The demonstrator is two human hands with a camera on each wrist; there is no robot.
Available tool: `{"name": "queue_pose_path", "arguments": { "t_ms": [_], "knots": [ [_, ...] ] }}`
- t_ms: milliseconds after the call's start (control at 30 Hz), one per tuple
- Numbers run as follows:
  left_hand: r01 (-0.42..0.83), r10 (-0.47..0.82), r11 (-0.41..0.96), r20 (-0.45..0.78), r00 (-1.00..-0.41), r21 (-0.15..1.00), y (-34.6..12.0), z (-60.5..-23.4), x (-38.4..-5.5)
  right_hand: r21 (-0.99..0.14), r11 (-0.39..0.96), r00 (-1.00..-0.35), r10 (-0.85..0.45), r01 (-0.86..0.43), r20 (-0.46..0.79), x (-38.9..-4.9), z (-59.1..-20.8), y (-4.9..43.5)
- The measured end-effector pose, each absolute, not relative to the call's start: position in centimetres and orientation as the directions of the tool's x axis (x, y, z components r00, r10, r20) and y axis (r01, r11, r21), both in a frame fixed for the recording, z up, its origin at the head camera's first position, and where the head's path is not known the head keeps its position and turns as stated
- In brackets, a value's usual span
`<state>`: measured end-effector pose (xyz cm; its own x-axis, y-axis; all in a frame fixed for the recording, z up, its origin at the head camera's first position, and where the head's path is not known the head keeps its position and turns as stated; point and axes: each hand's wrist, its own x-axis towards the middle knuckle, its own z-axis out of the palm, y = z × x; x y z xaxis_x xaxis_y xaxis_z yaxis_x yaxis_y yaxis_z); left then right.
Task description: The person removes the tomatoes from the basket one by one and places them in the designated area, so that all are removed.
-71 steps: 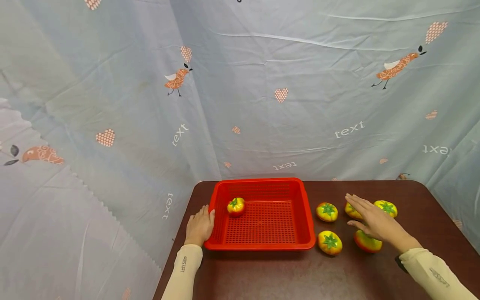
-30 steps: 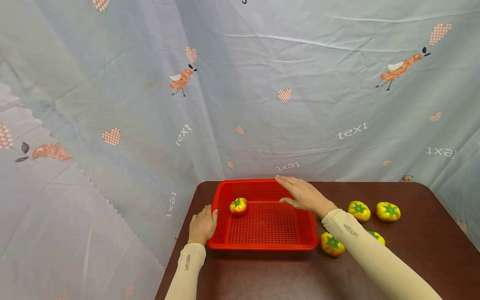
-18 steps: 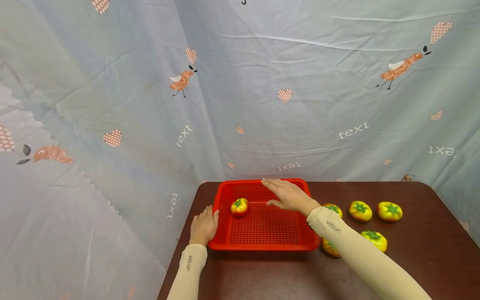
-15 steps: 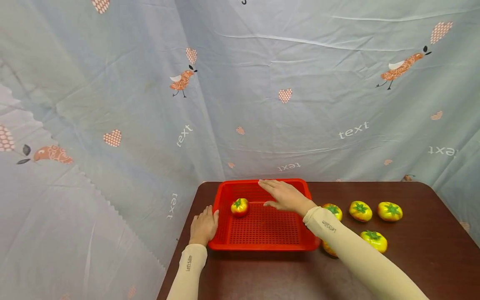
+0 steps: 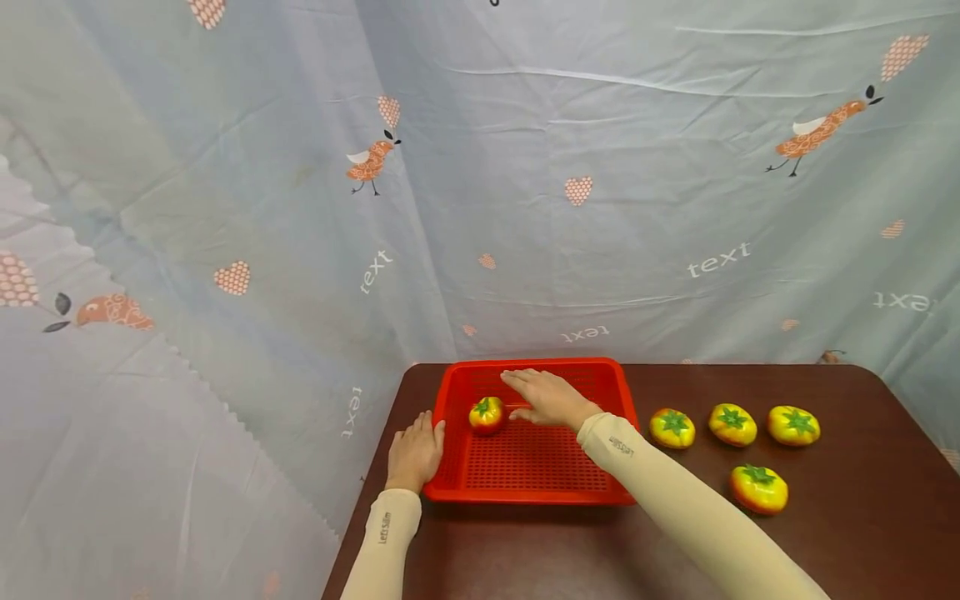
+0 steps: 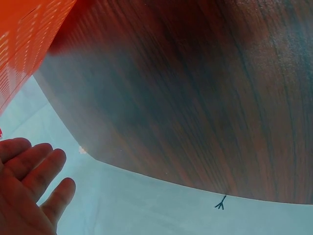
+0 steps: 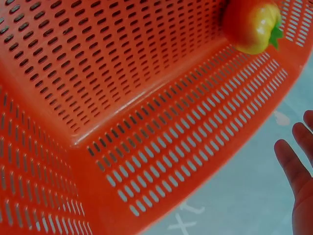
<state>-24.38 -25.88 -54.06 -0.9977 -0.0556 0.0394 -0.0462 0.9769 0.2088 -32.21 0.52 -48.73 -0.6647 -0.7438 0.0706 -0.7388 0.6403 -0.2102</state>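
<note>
A red-and-yellow toy tomato (image 5: 487, 416) with a green leafy top sits at the left inside a red plastic basket (image 5: 536, 497) with slotted walls. My right hand (image 5: 551, 400) hovers over the basket, fingers extended, its fingertips just right of and behind that tomato. It holds nothing. In the right wrist view the tomato (image 7: 252, 24) lies by the slotted wall, apart from the fingers (image 7: 293, 169). My left hand (image 5: 415, 452) is at the basket's left rim with fingers extended; in the left wrist view its fingers (image 6: 44, 171) show nothing between them.
On the dark wooden table (image 5: 525, 550), right of the basket, lie more tomatoes: one beside the basket (image 5: 672, 428), two farther right (image 5: 732, 425) and one nearer (image 5: 759, 488). My right sleeve (image 5: 690, 508) crosses the basket's front right corner. A patterned curtain (image 5: 585, 250) hangs behind.
My right hand has moved left from above the loose tomatoes to over the basket, closer to the tomato inside. The left hand keeps its place at the rim. The head view has shifted slightly.
</note>
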Motion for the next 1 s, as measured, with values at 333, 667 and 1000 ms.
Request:
{"name": "queue_pose_path", "arguments": {
  "t_ms": [333,667,1000],
  "knots": [
    [-0.045,-0.056,0.978,0.044,-0.997,0.205,-25.8,-53.9,-24.7,-0.256,0.68,-0.711,-0.702,-0.687,0.042,-33.3,-50.8,-1.2],
    [-0.047,-0.052,0.978,0.021,-0.998,0.203,-25.7,-54.1,-25.1,-0.239,0.744,-0.764,-0.645,-0.624,-0.015,-33.9,-52.7,-3.1],
    [-0.049,-0.057,0.978,0.033,-0.998,0.202,-25.9,-54.4,-24.8,-0.206,0.756,-0.763,-0.644,-0.622,-0.057,-32.9,-54.6,-4.1]
  ]
}}
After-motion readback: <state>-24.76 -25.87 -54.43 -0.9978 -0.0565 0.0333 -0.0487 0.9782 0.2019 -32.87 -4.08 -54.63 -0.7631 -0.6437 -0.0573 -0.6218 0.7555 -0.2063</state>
